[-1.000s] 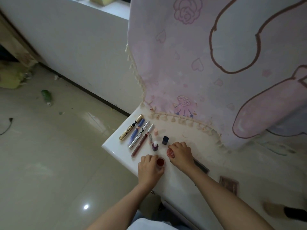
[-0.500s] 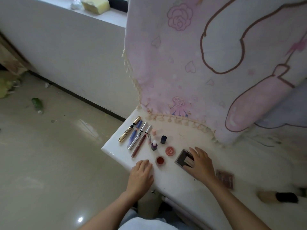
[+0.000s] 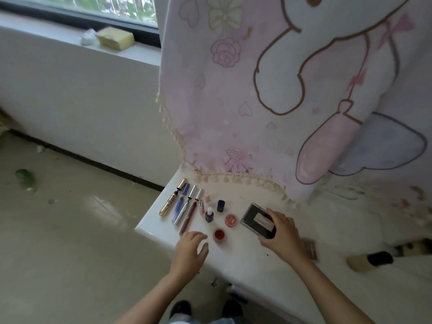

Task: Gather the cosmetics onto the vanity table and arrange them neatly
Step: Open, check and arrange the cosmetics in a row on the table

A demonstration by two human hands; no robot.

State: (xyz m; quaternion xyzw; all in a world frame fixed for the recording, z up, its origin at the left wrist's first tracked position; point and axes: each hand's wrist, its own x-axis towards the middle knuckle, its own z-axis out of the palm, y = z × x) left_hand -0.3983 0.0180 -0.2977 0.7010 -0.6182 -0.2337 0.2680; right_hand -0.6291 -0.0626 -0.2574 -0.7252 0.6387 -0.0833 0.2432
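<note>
Glossy white worktop [image 3: 245, 260] in a room corner, backed by a hanging pink cartoon-printed cloth [image 3: 233, 113] with a tasselled hem. The fingers [image 3: 275, 215] of the right hand [image 3: 281, 231] curl over and grip a black rectangular compact [image 3: 256, 219], which lies flat on the worktop. The left hand [image 3: 190, 251] has its fingers loose and spread, holding nothing, just beside a round dark-red pot [image 3: 219, 234]. Farther out stand a round coral pot [image 3: 231, 219], a purple white-capped bottle [image 3: 209, 215] and a small dark-blue bottle [image 3: 221, 205]. At the left end a gold tube [image 3: 173, 197], blue tube [image 3: 180, 202], silver pen [image 3: 185, 205] and maroon pencil [image 3: 190, 212] lie side by side.
</note>
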